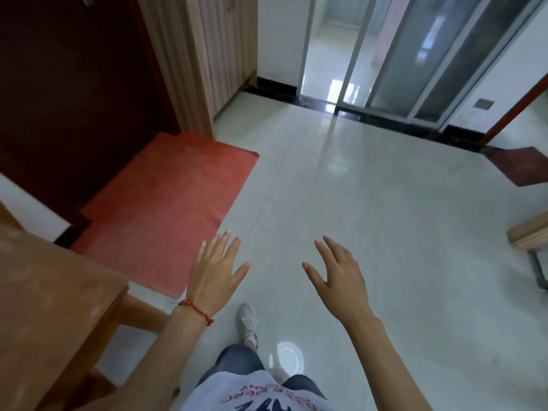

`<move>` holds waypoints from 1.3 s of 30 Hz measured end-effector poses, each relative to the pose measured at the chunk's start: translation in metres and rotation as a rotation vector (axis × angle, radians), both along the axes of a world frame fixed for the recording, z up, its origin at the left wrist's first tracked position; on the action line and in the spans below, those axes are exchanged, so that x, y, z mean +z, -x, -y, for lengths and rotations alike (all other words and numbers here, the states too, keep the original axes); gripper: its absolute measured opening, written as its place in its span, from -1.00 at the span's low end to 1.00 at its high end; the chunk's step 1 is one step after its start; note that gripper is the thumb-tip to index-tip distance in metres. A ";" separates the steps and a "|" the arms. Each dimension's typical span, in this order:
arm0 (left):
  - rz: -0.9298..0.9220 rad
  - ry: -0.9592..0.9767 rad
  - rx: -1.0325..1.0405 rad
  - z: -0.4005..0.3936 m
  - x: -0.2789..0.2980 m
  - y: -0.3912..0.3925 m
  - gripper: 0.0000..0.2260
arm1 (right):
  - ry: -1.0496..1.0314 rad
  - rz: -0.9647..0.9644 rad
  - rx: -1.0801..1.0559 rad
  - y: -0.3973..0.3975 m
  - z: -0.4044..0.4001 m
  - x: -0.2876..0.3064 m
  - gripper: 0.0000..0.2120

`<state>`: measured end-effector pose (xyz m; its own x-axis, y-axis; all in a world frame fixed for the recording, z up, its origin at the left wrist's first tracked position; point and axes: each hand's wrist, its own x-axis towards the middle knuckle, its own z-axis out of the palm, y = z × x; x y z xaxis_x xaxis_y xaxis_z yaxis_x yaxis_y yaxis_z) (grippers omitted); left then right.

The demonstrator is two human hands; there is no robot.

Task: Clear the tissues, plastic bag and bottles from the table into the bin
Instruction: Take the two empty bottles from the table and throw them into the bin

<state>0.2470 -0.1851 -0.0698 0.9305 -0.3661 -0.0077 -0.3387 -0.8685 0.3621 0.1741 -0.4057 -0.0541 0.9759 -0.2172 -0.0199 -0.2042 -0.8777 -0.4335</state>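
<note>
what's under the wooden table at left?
Under the wooden table only one leg and pale floor tile show. The top covers the rest, so anything farther beneath is hidden. The red mat lies beside it.

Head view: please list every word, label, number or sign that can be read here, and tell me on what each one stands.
White shirt: red curved lettering and large dark blue letters, seen upside down and cut off by the bottom edge of the picture; no whole word can be read.
Grey wall plate: no text can be made out.
Red mat, wooden table, both hands: no text.
</note>
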 end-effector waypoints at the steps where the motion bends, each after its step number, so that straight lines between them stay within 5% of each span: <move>1: 0.005 -0.001 0.007 0.001 -0.002 -0.016 -0.47 | 0.000 0.003 0.005 -0.018 0.001 -0.002 -0.48; 5: 0.032 0.005 0.032 0.004 -0.006 -0.090 -0.36 | -0.001 0.032 0.033 -0.096 0.000 -0.004 -0.48; 14: 0.046 0.037 0.179 -0.017 0.002 -0.209 -0.49 | 0.013 0.054 0.169 -0.247 -0.017 0.008 -0.48; 29: 0.047 -0.045 0.687 -0.090 0.010 -0.279 -0.50 | 0.014 0.046 0.709 -0.442 -0.096 0.006 -0.50; 39: 0.024 -0.054 0.995 -0.112 0.016 -0.315 -0.26 | 0.006 0.052 1.054 -0.541 -0.145 0.009 -0.49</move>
